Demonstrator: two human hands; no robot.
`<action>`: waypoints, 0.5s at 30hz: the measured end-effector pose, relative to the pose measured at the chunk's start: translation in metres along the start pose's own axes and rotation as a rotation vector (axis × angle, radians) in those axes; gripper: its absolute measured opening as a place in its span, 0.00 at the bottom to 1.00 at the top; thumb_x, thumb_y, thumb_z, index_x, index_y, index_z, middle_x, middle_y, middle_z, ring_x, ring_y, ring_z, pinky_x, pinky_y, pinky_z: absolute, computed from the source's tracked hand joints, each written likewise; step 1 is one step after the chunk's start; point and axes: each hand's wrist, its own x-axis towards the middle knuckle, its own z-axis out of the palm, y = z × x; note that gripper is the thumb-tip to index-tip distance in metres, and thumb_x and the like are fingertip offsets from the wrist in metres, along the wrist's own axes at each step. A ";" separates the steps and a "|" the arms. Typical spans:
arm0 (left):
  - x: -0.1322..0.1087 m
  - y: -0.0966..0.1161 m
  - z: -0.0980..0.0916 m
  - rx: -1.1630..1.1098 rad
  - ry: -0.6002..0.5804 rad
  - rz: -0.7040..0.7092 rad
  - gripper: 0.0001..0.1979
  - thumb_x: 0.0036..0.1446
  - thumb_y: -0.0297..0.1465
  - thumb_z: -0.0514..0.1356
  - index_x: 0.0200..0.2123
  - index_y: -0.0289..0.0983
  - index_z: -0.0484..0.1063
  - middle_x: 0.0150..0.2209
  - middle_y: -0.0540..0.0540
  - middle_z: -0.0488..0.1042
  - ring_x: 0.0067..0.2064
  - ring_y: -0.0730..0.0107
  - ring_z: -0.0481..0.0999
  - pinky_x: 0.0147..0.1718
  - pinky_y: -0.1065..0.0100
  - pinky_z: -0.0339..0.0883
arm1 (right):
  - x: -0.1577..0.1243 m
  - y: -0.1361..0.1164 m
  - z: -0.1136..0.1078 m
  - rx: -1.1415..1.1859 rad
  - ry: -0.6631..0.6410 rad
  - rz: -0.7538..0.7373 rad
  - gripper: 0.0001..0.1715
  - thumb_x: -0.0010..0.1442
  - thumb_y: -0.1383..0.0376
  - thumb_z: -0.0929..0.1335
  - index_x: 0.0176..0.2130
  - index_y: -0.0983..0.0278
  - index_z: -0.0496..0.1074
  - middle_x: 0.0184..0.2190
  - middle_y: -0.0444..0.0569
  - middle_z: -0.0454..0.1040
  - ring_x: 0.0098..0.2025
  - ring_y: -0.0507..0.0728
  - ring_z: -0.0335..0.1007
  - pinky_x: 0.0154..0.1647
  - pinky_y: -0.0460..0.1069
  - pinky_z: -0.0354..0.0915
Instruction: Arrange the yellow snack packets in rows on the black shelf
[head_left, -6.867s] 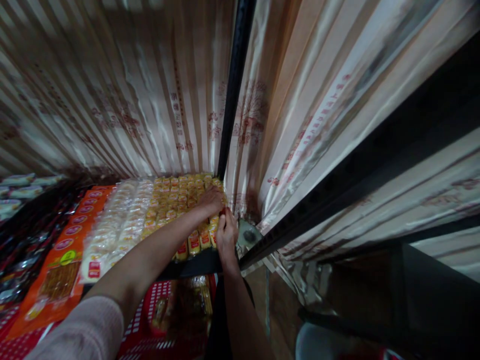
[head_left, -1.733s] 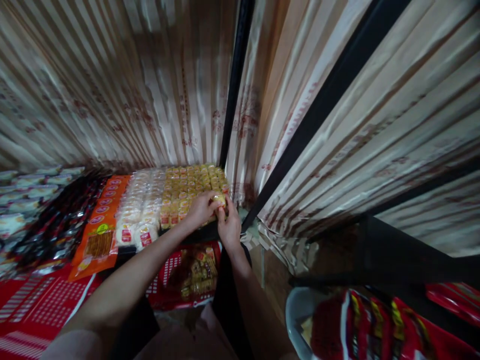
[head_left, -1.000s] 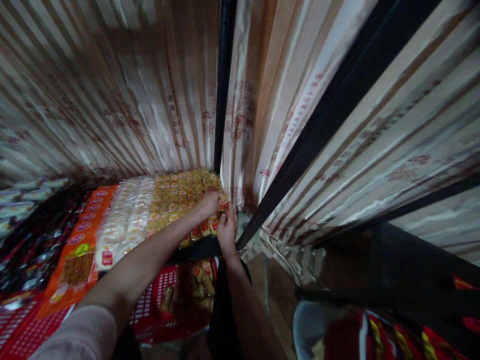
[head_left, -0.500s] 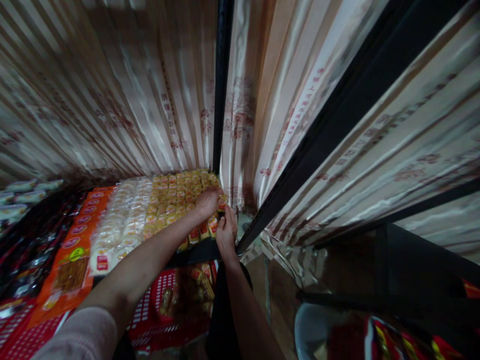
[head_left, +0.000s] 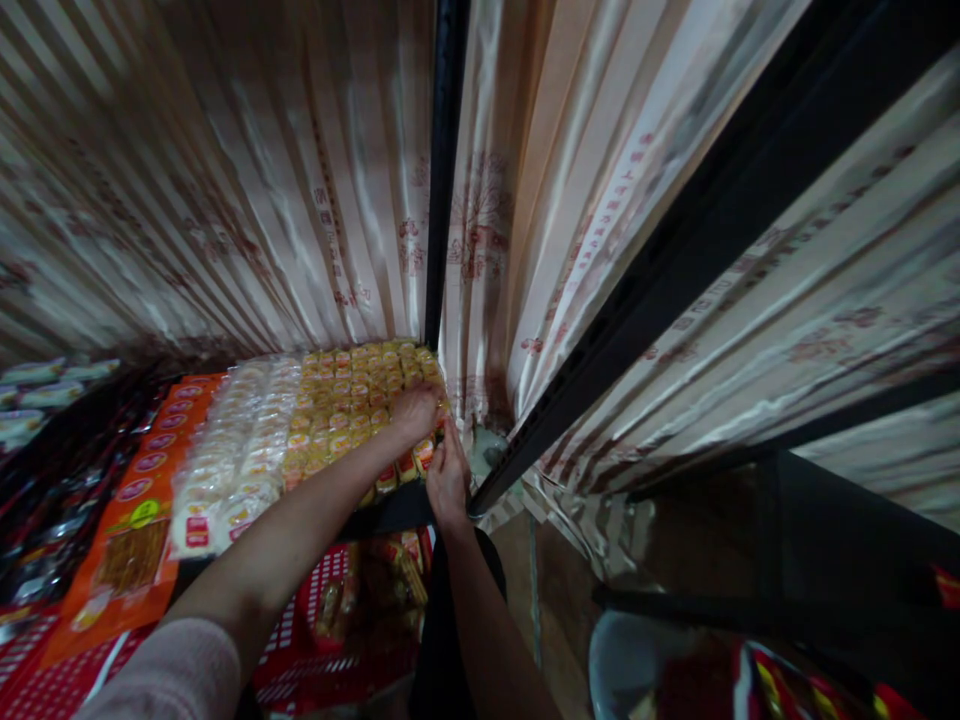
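Rows of small yellow wrapped packets (head_left: 341,390) cover the right end of a shelf. Over their right edge is my left hand (head_left: 418,408), its fingers curled down at the packets; what they hold is hidden. Just below and to the right, my right hand (head_left: 448,478) is upright at the shelf's corner, fingertips close to my left hand and touching the end packets. Its fingers are pressed together, and I cannot make out anything in them. White round items in clear wrap (head_left: 244,440) lie left of the yellow packets.
Beside the white items lie an orange packet (head_left: 139,500) and dark packets (head_left: 60,470). A red basket (head_left: 322,650) sits below. Black posts (head_left: 447,180) stand before pleated curtains (head_left: 345,150). A pale tub (head_left: 611,660) is at the lower right.
The yellow packet seen between my fingertips is now mostly hidden. My left hand has shifted slightly, and my right hand's fingers have straightened and closed up beside the end packets.
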 end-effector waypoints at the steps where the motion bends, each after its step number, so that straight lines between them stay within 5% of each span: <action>1: 0.000 0.000 0.001 0.010 0.016 0.002 0.08 0.55 0.30 0.57 0.39 0.36 0.71 0.44 0.43 0.72 0.49 0.63 0.69 0.47 0.67 0.64 | -0.001 0.000 0.000 0.008 -0.013 0.010 0.28 0.62 0.66 0.53 0.58 0.71 0.61 0.58 0.58 0.63 0.60 0.57 0.57 0.61 0.56 0.55; 15: 0.003 0.001 0.006 -0.010 0.062 -0.039 0.09 0.56 0.27 0.55 0.39 0.37 0.72 0.43 0.42 0.69 0.50 0.61 0.63 0.46 0.64 0.63 | 0.001 0.000 -0.002 0.103 -0.089 0.104 0.31 0.65 0.56 0.52 0.59 0.70 0.60 0.59 0.57 0.61 0.62 0.57 0.54 0.64 0.56 0.50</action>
